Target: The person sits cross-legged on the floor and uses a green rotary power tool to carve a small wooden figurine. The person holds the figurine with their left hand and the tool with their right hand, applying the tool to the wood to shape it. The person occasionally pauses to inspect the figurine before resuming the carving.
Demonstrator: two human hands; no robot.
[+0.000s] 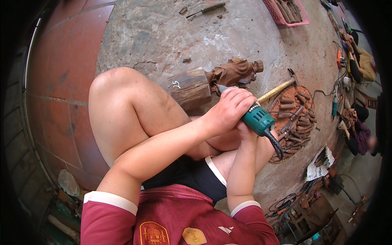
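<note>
A carved brown wooden figure point(237, 73) lies on its side on the floor, its uncut block base point(190, 86) toward my bent left leg, with a white handwritten mark on it. My left hand point(232, 107) is wrapped over the front of a green die grinder point(259, 118). My right hand point(246, 131) closes round the same tool from beneath, its fingers mostly hidden. The grinder's thin tip reaches the carving where figure and block meet; whether it touches or spins I cannot tell. Its black cord hangs from the rear end.
A yellow-handled hammer point(276, 90) lies beyond my hands, by a round mat point(281, 157) crowded with chisels point(303, 122). A pink basket point(300, 24) holds wood pieces at the far side; a lone chisel point(206, 9) lies left of it. Cables, tools and two people point(365, 67) are at right.
</note>
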